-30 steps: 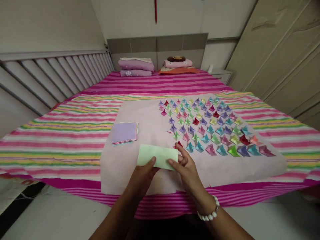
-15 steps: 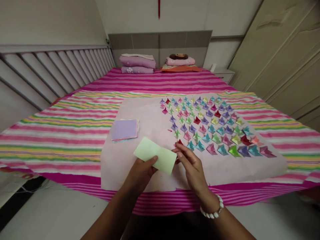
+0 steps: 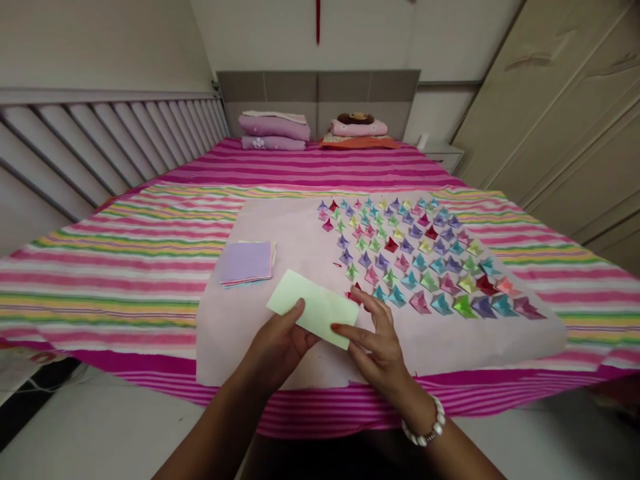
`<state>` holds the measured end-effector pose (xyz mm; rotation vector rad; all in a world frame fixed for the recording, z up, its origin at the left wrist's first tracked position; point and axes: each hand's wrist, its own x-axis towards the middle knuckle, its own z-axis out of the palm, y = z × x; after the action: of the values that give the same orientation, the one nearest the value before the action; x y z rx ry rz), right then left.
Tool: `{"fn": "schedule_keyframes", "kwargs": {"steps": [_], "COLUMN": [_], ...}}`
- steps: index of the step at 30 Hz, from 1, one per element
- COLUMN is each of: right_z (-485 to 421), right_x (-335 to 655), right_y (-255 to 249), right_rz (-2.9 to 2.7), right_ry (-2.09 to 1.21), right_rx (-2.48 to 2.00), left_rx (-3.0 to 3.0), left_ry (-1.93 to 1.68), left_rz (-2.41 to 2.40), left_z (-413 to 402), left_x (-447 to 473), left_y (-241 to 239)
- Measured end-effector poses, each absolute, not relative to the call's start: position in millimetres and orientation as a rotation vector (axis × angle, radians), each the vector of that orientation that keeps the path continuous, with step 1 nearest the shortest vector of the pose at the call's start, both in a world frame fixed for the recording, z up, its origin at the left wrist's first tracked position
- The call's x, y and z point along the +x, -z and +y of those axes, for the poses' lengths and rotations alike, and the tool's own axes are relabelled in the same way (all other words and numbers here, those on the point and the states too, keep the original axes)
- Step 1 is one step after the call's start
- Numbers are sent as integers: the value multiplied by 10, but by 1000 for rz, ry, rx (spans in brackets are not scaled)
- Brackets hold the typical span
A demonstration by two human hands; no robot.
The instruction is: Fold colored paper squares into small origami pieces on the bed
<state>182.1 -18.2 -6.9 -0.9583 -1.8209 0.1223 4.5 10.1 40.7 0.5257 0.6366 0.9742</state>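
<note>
A pale green rectangle of paper (image 3: 313, 303), apparently folded, is held above the near edge of a pale pink sheet (image 3: 300, 227). My left hand (image 3: 280, 340) grips its lower left part, thumb on top and fingers underneath. At the paper's right end, my right hand (image 3: 377, 340) has one finger lying on the top face and its thumb below the lower corner; the other fingers stretch out beyond. To the left lies a stack of coloured square papers (image 3: 246, 262), lavender uppermost. Many small folded paper figures (image 3: 410, 257) stand in rows on the right.
The sheet lies on a bed with a striped cover (image 3: 125, 253). Folded purple bedding (image 3: 274, 130) and a pink and orange pile (image 3: 359, 133) sit by the headboard (image 3: 290, 87). A slatted rail (image 3: 125, 143) runs along the left side.
My right hand has come onto the paper's right end, a finger now on its top face. My left thumb has shifted slightly up and left along the paper.
</note>
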Motion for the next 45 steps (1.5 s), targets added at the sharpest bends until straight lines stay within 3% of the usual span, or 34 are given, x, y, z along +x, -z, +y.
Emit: {"fn": "schedule_keyframes", "kwargs": {"steps": [16, 29, 34, 45], "right_z": [-146, -87, -134, -48], "right_x": [1846, 1813, 1753, 1727], "right_y": [-5, -66, -65, -102], "right_rz": [-1548, -883, -872, -705], "right_ry": [-785, -1478, -1637, -1545], "right_rx": [-926, -897, -813, -884], "left_rx": [709, 1142, 1138, 1148], "left_ry": [-861, -771, -917, -840], "left_rz": [831, 936, 1005, 880], "left_z": [80, 76, 119, 94], "left_x": [-19, 50, 18, 6], "left_y": [-268, -271, -288, -187]}}
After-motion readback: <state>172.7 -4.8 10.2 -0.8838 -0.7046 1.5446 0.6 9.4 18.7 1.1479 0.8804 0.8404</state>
